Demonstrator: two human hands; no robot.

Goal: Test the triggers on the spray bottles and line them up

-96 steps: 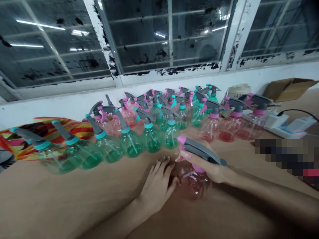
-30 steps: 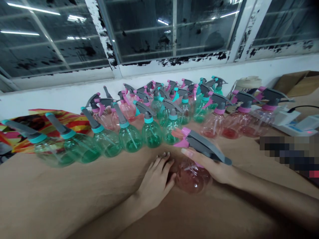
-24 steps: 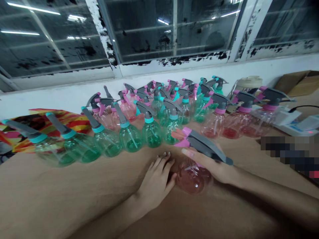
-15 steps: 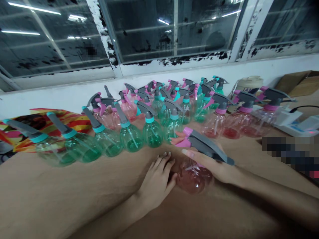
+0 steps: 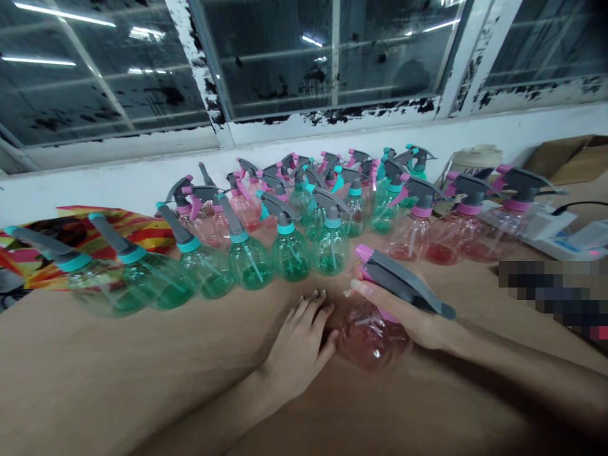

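Note:
My right hand (image 5: 403,313) is wrapped round the neck of a pink spray bottle (image 5: 373,339), below its grey and pink trigger head (image 5: 399,282). The clear round body rests on the table with its nozzle pointing away to the left. My left hand (image 5: 299,351) lies flat on the tabletop just left of this bottle, fingers apart and holding nothing. Beyond my hands stands a row of green spray bottles (image 5: 251,263) with turquoise collars and some green liquid inside. The fingertips of my right hand are partly hidden behind the trigger head.
More pink spray bottles (image 5: 441,240) stand at the right, with a crowd of pink and green ones behind. A colourful plastic bag (image 5: 137,228) lies at far left. White device (image 5: 551,228), tub (image 5: 477,158) and cardboard box (image 5: 572,158) are at back right, below the windows.
My right hand's fingers have drawn in from the trigger side towards the neck. The pink bottle has shifted slightly right. My left hand has stayed put.

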